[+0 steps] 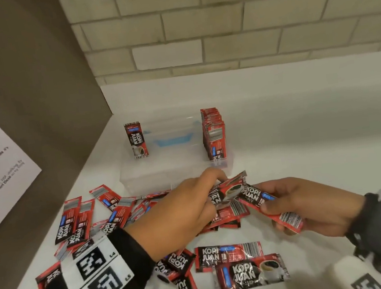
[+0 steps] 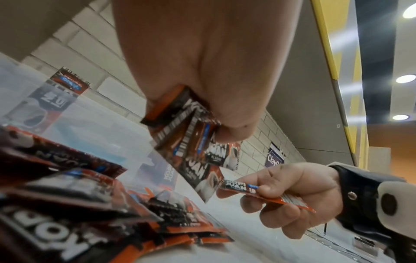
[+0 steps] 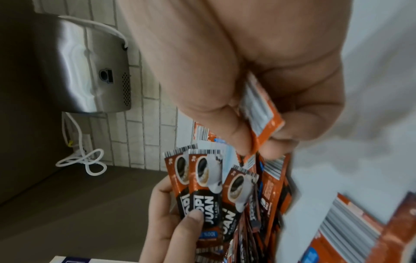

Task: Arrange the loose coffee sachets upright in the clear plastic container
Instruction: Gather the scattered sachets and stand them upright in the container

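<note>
Just in front of the clear plastic container [image 1: 141,181], on the side nearest the person, both hands meet over the white counter [image 1: 303,130]. Her or his left hand [image 1: 175,208] has its fingers curled round a small fan of sachets [image 1: 226,191], three or so by the right-wrist view, thumb pressed across their printed faces. The right hand [image 1: 312,206] pinches a single sachet [image 1: 268,208] between thumb and fingers, its near end touching the fan.

Inside the container a packed row of sachets [image 1: 213,136] stands upright against the right wall, and a lone sachet [image 1: 136,140] stands at the left wall; the middle is bare down to its blue base. On the near side of the container, spreading to its left, the loose sachets [image 1: 79,220] lie flat and overlapping, with more nearest the person.

My guess is that this is the gathering step: singles being squared into a bundle before it goes in. The next move, as I judge it, calls for tucking the single sachet into the fan, lining up the edges, then turning the bundle on end and setting it beside the standing row so nothing topples.
</note>
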